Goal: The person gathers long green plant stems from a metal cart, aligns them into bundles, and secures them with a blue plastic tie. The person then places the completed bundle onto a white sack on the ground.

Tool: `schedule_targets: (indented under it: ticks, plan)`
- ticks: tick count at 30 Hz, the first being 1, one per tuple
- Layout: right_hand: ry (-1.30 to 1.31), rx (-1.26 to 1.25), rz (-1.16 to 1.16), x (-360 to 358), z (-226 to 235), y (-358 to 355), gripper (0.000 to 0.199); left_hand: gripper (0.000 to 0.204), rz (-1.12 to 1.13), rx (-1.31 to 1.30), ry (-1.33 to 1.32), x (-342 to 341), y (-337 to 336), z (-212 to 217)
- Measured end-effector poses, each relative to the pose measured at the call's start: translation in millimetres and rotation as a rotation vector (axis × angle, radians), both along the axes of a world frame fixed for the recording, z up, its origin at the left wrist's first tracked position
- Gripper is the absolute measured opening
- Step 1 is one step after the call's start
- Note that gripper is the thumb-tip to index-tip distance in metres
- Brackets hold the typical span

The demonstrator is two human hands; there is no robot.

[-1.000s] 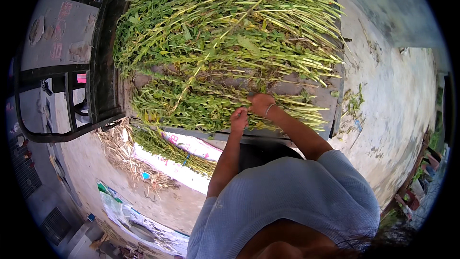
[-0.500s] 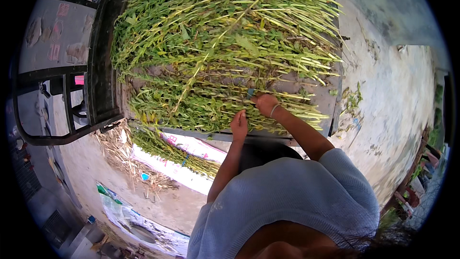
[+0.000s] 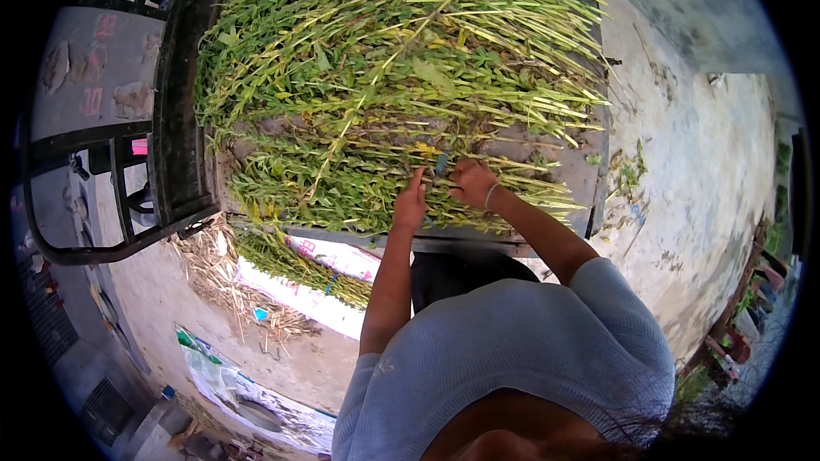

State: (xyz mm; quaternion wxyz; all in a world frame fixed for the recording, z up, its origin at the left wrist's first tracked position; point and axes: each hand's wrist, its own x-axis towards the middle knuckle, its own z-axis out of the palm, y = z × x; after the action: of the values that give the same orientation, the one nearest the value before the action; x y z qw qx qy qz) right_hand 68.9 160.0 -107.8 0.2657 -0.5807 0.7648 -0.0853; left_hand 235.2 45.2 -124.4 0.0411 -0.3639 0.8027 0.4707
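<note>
Long green leafy stalks lie in bundles across the flat bed (image 3: 547,143) of a vehicle. Both my hands are over the nearest bundle (image 3: 342,183), at the front edge of the bed. My left hand (image 3: 411,203) rests against the stalks, one finger stretched out away from me, nothing visible in it. Just to its right, my right hand (image 3: 475,185) has its fingers curled down onto the stalks; what they hold is hidden. A small blue strip (image 3: 442,163) lies on the bundle between the two hands, close to the right fingertips.
A larger heap of stalks (image 3: 342,51) covers the far bed. A dark metal frame (image 3: 179,102) bounds its left side. Below left, another green bundle (image 3: 299,266) lies on white sacking (image 3: 346,316) beside dry straw (image 3: 209,260). Concrete ground (image 3: 675,162) stretches to the right.
My left hand has moved up and slightly left, farther onto the bundle. My right hand has shifted slightly, and the blue strip now shows more, beside its fingers.
</note>
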Motion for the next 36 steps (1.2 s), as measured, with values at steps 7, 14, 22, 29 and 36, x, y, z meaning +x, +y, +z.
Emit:
schedule_targets:
  ticks: [7,14,22,29,36]
  plan:
    - [-0.018,0.051,0.038,-9,-26,-38,0.028,0.041,0.011,0.064,-0.109,-1,0,-8]
    - [-0.242,0.05,0.085,-37,-35,-48,0.018,0.039,0.072,0.119,-0.022,4,6,-6]
    - [-1.052,-0.202,-0.898,-29,-50,-48,0.019,0.037,0.108,0.028,0.117,10,12,-23]
    - [-0.337,-0.411,-0.383,52,-12,-54,0.008,0.028,0.182,-0.008,0.011,17,16,-57]
    - [-0.228,-0.379,-0.257,102,-21,4,0.014,0.024,0.319,0.296,0.259,36,31,-45]
